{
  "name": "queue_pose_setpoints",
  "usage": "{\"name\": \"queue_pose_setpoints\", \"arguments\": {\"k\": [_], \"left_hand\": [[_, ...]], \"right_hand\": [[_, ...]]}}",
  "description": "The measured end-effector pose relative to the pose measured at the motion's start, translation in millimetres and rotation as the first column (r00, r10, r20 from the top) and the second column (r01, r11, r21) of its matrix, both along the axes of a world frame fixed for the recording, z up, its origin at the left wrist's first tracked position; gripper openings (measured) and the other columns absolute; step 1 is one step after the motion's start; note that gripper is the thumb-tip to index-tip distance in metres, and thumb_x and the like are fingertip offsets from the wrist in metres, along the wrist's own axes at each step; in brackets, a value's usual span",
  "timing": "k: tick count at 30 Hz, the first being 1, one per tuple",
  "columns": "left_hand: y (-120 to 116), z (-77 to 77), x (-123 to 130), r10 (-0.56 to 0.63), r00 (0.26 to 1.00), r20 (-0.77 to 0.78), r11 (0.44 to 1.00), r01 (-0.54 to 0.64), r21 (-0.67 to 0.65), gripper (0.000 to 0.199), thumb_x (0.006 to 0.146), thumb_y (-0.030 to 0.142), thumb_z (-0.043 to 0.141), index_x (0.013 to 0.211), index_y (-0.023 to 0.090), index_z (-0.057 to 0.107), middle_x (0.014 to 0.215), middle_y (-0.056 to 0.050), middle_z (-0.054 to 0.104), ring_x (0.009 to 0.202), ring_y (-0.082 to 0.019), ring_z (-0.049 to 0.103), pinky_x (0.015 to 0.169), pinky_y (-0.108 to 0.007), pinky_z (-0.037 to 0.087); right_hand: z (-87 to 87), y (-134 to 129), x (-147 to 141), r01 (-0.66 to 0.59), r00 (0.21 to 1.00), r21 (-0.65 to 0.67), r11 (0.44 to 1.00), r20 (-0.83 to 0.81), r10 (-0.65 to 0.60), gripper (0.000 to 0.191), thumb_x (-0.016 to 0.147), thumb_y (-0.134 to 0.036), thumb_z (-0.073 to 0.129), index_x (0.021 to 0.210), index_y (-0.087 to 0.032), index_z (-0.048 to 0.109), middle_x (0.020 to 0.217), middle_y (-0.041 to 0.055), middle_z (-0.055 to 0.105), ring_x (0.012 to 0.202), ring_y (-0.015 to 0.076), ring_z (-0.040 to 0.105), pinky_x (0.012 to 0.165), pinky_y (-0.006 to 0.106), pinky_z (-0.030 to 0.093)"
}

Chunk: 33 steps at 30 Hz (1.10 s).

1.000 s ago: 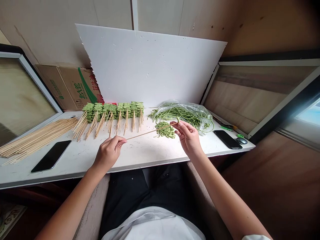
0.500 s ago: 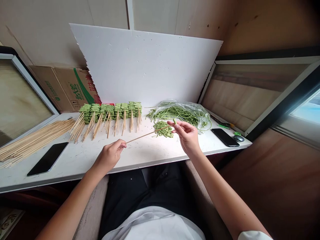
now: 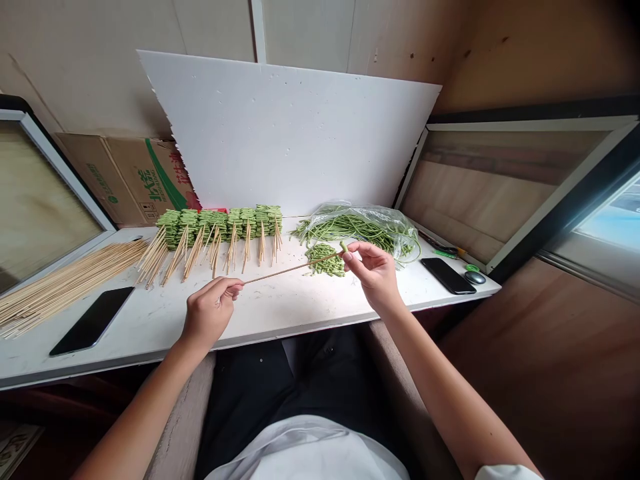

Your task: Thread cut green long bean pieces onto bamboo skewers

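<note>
- Step in hand: 1 long bamboo skewer [image 3: 285,271] spans btwn both hands, w/ a short green bean end [image 3: 344,247] showing at its far tip. Rest of skewer is bare, no beans along it.
- L hand [image 3: 210,310]: clenched, fingers curled; thumb + fingertips grasp near end of skewer, above table, not resting on it.
- R hand [image 3: 374,277]: pinching at far tip; thumb + fingers close on skewer and bean end together, other fingers loosely curled. Exact contact partly hidden by fingers, can't tell how far bean sits on skewer.
- Skewer location: above white table [image 3: 125,340], tilted up toward R hand, passing just over near edge of heap of short bean pieces [image 3: 325,261].
- Nearest R hand: that heap, plus clear plastic bag [image 3: 363,223] of long green beans behind it; bag open, beans spilling toward the heap.
- Left of heap: row of finished bean skewers [image 3: 217,227], green ends to back, sticks fanning toward person.
- Far L on table: loose bundle of bare bamboo skewers [image 3: 65,287], phone [image 3: 93,320] in front of it.
- Far R on table: 2nd phone [image 3: 447,275], computer mouse [image 3: 475,277], green-handled tool [image 3: 445,252].
- Behind: white foam board [image 3: 285,133] propped upright, cardboard box [image 3: 125,180] at its L.
</note>
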<state>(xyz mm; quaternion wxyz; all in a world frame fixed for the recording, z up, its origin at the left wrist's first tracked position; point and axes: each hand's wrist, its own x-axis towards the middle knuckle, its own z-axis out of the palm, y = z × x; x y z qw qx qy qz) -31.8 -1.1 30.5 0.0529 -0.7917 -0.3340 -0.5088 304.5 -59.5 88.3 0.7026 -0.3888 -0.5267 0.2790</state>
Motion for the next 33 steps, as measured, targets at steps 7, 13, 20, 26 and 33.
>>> {"name": "queue_pose_setpoints", "arguments": {"k": [7, 13, 20, 26, 33], "left_hand": [[0.1, -8.4, 5.3, -0.073, 0.997, -0.008, 0.970, 0.069, -0.234, 0.031, 0.084, 0.004, 0.042, 0.083, 0.018, 0.070, 0.073, 0.000, 0.069, 0.064, -0.012, 0.064, 0.065, -0.021, 0.051], [-1.8, -13.2, 14.6, -0.163, 0.987, -0.002, 0.899, 0.148, -0.412, 0.029, 0.085, 0.008, 0.042, 0.085, 0.019, 0.069, 0.072, 0.000, 0.065, 0.063, -0.013, 0.062, 0.063, -0.022, 0.050], [-0.8, -10.2, 8.3, -0.041, 0.996, 0.075, 0.951, 0.062, -0.303, 0.017, 0.099, 0.025, 0.057, 0.102, 0.020, 0.073, 0.077, 0.000, 0.074, 0.077, -0.016, 0.072, 0.080, -0.027, 0.054], [-0.2, -12.5, 8.2, -0.072, 0.996, 0.057, 0.934, 0.087, -0.347, 0.025, 0.093, 0.014, 0.048, 0.093, 0.020, 0.072, 0.070, 0.001, 0.070, 0.069, -0.014, 0.068, 0.073, -0.024, 0.054], [-6.0, -13.9, 17.8, -0.223, 0.972, 0.074, 0.812, 0.227, -0.537, 0.030, 0.085, 0.009, 0.041, 0.088, 0.019, 0.069, 0.064, 0.002, 0.062, 0.055, -0.012, 0.059, 0.058, -0.023, 0.050]], "right_hand": [[-2.5, -4.5, -10.5, -0.058, 0.998, 0.100, 0.993, 0.018, 0.057, 0.017, 0.081, -0.035, 0.089, 0.091, -0.025, 0.080, 0.090, 0.0034, 0.070, 0.074, 0.0148, 0.062, 0.064, 0.029, 0.053], [-3.1, -6.7, -12.0, -0.061, 0.996, 0.155, 0.986, 0.080, 0.049, 0.013, 0.085, -0.031, 0.085, 0.096, -0.025, 0.080, 0.096, 0.0052, 0.071, 0.085, 0.0180, 0.066, 0.069, 0.032, 0.056], [-3.4, -1.6, -9.8, 0.068, 0.998, 0.074, 0.995, -0.008, -0.068, 0.021, 0.082, -0.040, 0.087, 0.090, -0.023, 0.077, 0.097, 0.0065, 0.072, 0.081, 0.0177, 0.065, 0.063, 0.030, 0.055], [-12.5, -0.3, -19.6, 0.035, 0.999, 0.068, 0.997, 0.033, -0.037, 0.026, 0.083, -0.046, 0.085, 0.089, -0.023, 0.075, 0.099, 0.0072, 0.073, 0.086, 0.0201, 0.068, 0.065, 0.032, 0.057], [-17.5, -1.4, -26.6, -0.001, 0.996, 0.084, 0.996, 0.086, -0.007, 0.024, 0.086, -0.046, 0.083, 0.091, -0.024, 0.076, 0.100, 0.0074, 0.073, 0.091, 0.0209, 0.069, 0.073, 0.034, 0.059]]}}
